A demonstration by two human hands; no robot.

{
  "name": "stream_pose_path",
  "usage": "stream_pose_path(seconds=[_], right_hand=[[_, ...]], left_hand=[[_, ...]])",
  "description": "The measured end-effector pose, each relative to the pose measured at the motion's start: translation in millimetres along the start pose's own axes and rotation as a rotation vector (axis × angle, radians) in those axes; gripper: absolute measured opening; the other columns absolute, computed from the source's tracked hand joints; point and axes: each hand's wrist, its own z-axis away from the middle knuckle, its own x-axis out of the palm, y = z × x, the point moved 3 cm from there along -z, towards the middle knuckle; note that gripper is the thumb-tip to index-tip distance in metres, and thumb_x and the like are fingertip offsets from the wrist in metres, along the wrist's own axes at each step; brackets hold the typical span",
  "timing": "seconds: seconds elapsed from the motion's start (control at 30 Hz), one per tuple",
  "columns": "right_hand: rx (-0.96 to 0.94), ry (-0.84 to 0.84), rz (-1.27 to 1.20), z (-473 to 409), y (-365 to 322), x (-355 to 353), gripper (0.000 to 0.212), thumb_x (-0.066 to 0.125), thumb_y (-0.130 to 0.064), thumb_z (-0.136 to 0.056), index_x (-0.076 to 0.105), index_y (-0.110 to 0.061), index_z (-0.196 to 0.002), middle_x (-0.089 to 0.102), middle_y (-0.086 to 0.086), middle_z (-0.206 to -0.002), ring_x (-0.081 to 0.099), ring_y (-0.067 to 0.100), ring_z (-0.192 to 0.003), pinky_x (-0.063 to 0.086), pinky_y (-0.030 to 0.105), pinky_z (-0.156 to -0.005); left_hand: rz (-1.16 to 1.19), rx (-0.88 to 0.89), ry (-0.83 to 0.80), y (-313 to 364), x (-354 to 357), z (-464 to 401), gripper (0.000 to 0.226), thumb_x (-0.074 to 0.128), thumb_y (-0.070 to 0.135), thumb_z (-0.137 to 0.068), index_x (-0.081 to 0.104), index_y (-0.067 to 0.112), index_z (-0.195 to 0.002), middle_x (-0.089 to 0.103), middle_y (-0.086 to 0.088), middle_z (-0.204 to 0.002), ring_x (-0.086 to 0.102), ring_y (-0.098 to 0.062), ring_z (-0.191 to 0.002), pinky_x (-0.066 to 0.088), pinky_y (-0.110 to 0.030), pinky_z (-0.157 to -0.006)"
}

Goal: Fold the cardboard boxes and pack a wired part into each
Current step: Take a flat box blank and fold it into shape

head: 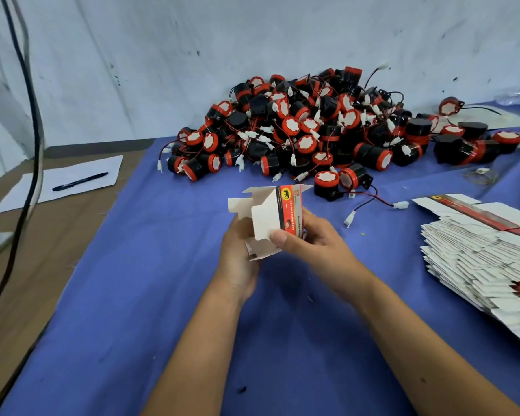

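A small cardboard box (pixel 270 214), white inside with a red and black printed side, is held above the blue cloth at the centre, its flaps standing open. My left hand (pixel 237 253) grips it from below and the left. My right hand (pixel 309 235) grips its printed side, thumb pressed on a white flap. Behind it lies a large heap of black and red wired parts (pixel 312 130) with white connectors. One such part (pixel 330 184) sits nearest the box, its wire trailing right.
A stack of flat unfolded boxes (pixel 487 259) lies at the right edge. A sheet of paper (pixel 63 181) with a black pen (pixel 80 181) rests on the brown table at left. Black cables (pixel 30 145) hang down the left side. The blue cloth (pixel 162 295) covers the work area.
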Motion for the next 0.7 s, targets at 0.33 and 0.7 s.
stream_pose_path(seconds=[0.33,0.7], right_hand=[[-0.018,-0.272,0.067,4.8,-4.3,0.6,0.039,0.084,-0.034,-0.074,0.073,-0.030,-0.111,0.074,-0.008,-0.113,0.070,0.008,-0.107,0.052,0.018,-0.087],[0.202,0.185,-0.413,0.1,1.8,-1.7,0.067,0.051,-0.081,-0.078,0.081,-0.021,-0.080,0.076,0.010,-0.101,0.071,0.024,-0.108,0.051,0.045,-0.099]], left_hand=[[-0.168,0.041,-0.130,15.4,2.0,3.5,0.083,0.076,0.053,-0.065,0.055,0.028,-0.141,0.067,-0.015,-0.132,0.067,-0.037,-0.117,0.055,-0.061,-0.094],[-0.095,-0.042,-0.470,4.9,21.0,6.8,0.079,0.085,0.035,-0.075,0.053,0.025,-0.147,0.059,-0.015,-0.119,0.058,-0.029,-0.113,0.047,-0.046,-0.106]])
